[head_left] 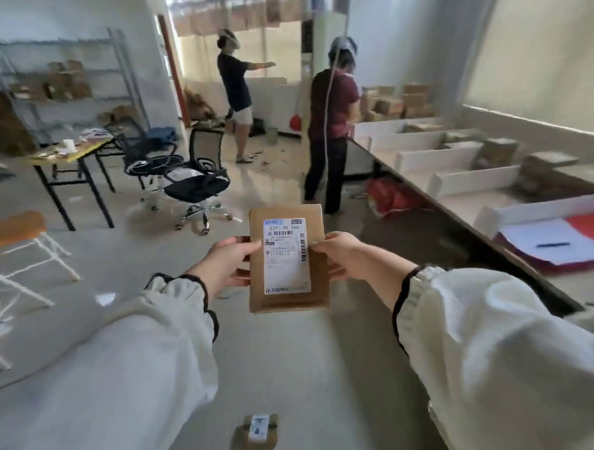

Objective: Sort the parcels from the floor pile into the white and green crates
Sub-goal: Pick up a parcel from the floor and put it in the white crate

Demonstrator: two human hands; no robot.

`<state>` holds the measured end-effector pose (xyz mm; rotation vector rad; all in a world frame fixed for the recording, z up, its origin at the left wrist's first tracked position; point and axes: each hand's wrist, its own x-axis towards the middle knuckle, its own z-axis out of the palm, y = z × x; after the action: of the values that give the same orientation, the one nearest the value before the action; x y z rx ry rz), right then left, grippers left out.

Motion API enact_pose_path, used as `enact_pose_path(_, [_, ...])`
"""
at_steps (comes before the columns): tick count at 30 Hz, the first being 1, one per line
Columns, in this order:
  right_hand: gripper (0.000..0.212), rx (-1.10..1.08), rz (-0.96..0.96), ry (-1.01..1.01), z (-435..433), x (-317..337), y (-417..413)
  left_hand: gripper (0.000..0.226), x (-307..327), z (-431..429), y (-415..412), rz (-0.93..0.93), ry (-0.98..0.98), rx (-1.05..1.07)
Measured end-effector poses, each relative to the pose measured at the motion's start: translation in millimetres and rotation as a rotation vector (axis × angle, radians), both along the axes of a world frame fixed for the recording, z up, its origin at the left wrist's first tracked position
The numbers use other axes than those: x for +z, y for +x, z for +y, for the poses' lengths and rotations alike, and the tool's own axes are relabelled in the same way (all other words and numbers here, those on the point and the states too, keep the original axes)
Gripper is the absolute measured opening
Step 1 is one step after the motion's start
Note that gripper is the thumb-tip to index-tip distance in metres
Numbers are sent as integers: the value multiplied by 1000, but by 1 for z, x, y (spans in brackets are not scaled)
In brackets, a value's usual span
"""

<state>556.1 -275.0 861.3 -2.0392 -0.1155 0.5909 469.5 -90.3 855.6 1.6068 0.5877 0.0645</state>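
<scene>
I hold a flat brown cardboard parcel [289, 292] upright in front of me, its white shipping label facing me. My left hand [226, 261] grips its left edge, thumb on the front. My right hand [340, 253] grips the right edge, thumb on the label's side. Another small brown parcel [256, 431] with a white label lies on the floor below, between my sleeves. No green crate is in view. White open boxes [472, 181] stand in a row on the long table at the right, some with brown parcels inside.
A person in a dark red top [332, 122] stands at the far end of the long table [463, 219]. Another person [235, 89] stands farther back. Black office chairs [200, 181], a yellow-topped table [74, 153] and an orange stool [16, 228] stand at the left. Papers and a pen [555, 244] lie on the table.
</scene>
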Motion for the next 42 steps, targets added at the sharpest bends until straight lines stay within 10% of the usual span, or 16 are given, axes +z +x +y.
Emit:
enact_pose_path(17, [15,-1005,82,70,-467,-13,-127,23,-25,-481,73,64,-61,-1017])
enact_pose_path(42, [43,-1450,225,206,-719,-73,-211,27,-85,-795,45,188,140,-1387])
